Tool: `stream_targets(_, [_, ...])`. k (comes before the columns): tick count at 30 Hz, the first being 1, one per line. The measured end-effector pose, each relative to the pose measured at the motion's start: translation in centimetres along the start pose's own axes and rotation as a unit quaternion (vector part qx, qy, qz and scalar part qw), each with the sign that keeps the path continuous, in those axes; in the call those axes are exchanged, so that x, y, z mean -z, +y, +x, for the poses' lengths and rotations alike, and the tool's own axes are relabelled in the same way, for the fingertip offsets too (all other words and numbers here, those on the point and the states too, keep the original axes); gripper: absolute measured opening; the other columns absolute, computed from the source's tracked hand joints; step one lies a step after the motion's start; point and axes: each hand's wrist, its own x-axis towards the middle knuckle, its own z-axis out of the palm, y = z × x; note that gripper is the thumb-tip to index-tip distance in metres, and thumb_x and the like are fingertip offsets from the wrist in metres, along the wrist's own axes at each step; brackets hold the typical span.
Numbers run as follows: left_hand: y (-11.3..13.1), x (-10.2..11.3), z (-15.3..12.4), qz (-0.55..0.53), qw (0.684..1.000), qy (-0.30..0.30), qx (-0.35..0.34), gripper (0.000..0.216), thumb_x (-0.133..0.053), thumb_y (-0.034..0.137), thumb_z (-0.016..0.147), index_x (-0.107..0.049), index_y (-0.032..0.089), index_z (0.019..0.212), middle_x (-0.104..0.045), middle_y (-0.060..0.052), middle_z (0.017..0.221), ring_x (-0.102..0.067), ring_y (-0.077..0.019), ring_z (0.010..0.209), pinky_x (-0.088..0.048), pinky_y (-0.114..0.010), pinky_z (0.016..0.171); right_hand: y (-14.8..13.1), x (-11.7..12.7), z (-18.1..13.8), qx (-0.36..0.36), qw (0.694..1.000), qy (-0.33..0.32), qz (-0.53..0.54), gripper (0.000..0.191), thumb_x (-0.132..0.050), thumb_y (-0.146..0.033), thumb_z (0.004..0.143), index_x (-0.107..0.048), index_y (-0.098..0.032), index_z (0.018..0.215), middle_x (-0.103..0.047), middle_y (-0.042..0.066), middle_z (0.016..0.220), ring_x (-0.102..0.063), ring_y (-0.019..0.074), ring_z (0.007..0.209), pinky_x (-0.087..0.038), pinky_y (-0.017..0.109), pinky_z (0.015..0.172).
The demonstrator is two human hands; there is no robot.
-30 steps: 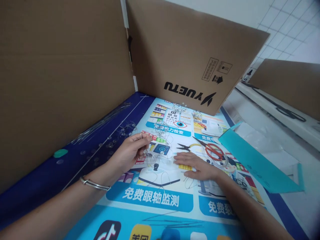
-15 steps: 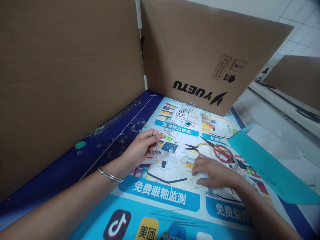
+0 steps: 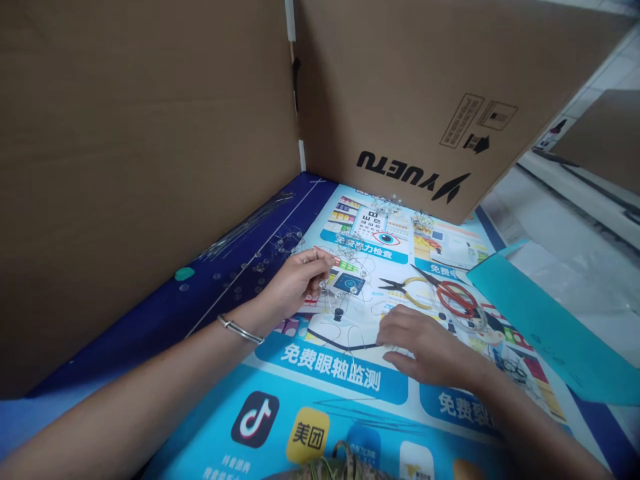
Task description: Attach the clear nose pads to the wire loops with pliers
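Note:
My left hand (image 3: 300, 283) is closed in a pinch on a thin wire strung with clear beads (image 3: 324, 285). Loops of this wire hang below the fingertips over the printed sheet. To the right, my right hand (image 3: 423, 343) hovers low, palm down, its thumb apart from the bent fingers. Fine wire passes close to those fingertips, and I see none gripped. Beyond the right hand lie yellow-handled pliers (image 3: 414, 293) and red-handled scissors (image 3: 456, 298). Behind the left hand is another cluster of beaded wire (image 3: 350, 245).
Cardboard panels (image 3: 150, 133) stand along the left and back. Loose clear beads (image 3: 235, 280), a green disc (image 3: 185, 274) and a bundle of wires (image 3: 245, 227) lie at left. More beaded pieces (image 3: 385, 205) sit at the back. A teal folded sheet (image 3: 550, 320) lies right.
The view has shifted, moving the scene rightward and slightly up. My right hand has moved a little left, closer to the beaded wire. My left hand keeps its pinch.

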Motion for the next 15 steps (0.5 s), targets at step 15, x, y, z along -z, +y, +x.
stream_targets(15, [-1.2, -0.1, 0.4, 0.005, 0.999, -0.017, 0.026, 0.021, -0.061, 0.035, 0.075, -0.051, 0.017, 0.073, -0.046, 0.005, 0.057, -0.032, -0.0026, 0.038, -0.023, -0.016, 0.036, -2.6, -1.6, 0.4, -0.011, 0.992, -0.120, 0.033, 0.060, -0.049, -0.053, 0.080, -0.034, -0.030, 0.134, -0.030, 0.007, 0.142, -0.025, 0.0290, 0.128, -0.023, 0.047, 0.102])
